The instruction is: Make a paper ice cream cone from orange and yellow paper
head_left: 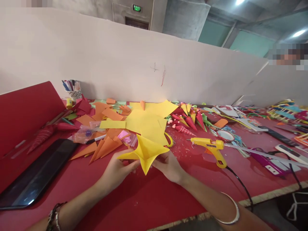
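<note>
Between my two hands is a yellow folded paper star (145, 152) with pointed tips and a hollow middle, held up over the red table. My left hand (121, 166) pinches its left side, the thumb showing below the left tip. On the other side my right hand (169, 166) grips beneath the right tip, its fingers partly hidden behind the paper. Just beyond the star lie yellow paper sheets (146, 118), with the yellow handle of a tool (169, 140) poking out at their right edge. Orange paper cones (106, 149) lie near my left hand.
A yellow hot glue gun (211, 146) lies to the right, its black cord (240, 183) running over the table edge. A dark flat tablet-like panel (36, 173) is at left. Red paper cones (191, 122), a pen cup (73, 93) and a purple power strip (267, 162) stand or lie farther out.
</note>
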{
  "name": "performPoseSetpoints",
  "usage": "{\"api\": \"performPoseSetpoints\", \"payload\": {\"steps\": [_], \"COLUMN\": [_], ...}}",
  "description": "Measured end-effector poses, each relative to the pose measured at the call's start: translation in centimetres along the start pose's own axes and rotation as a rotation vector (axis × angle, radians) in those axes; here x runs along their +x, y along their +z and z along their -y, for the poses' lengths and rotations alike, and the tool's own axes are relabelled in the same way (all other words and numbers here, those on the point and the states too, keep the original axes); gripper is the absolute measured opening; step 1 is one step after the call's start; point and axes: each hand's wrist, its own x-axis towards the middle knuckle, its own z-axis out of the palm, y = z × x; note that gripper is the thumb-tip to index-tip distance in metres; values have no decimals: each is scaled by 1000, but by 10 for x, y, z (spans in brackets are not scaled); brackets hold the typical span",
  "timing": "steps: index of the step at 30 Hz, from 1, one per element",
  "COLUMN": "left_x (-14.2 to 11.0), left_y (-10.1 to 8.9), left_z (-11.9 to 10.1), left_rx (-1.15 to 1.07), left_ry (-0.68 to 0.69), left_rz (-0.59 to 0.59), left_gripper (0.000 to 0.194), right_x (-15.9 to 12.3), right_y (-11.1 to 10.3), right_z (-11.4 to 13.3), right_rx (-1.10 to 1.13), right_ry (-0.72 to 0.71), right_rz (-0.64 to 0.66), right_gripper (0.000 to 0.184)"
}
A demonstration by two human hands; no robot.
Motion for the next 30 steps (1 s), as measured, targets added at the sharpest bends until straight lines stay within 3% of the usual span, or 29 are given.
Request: {"api": "performPoseSetpoints", "payload": {"steps": [11, 17, 21, 30], "left_x": [0, -2, -1, -2], "left_y": [2, 3, 5, 6], "left_z": [1, 0, -3, 3], "left_rx": [164, 364, 409, 449], "left_ry": [141, 154, 224, 241], "left_rz": [36, -20, 11, 14], "left_gripper": [13, 14, 10, 9], "right_x": [-3, -3, -4, -4], "right_y": [0, 0, 1, -1], "right_z": [0, 1, 5, 5], "right_rx": [-311, -376, -387, -405], "right_ry": [-101, -118, -178, -182], "right_rz": [12, 45, 75, 108], "right_gripper": [15, 11, 4, 15]}}
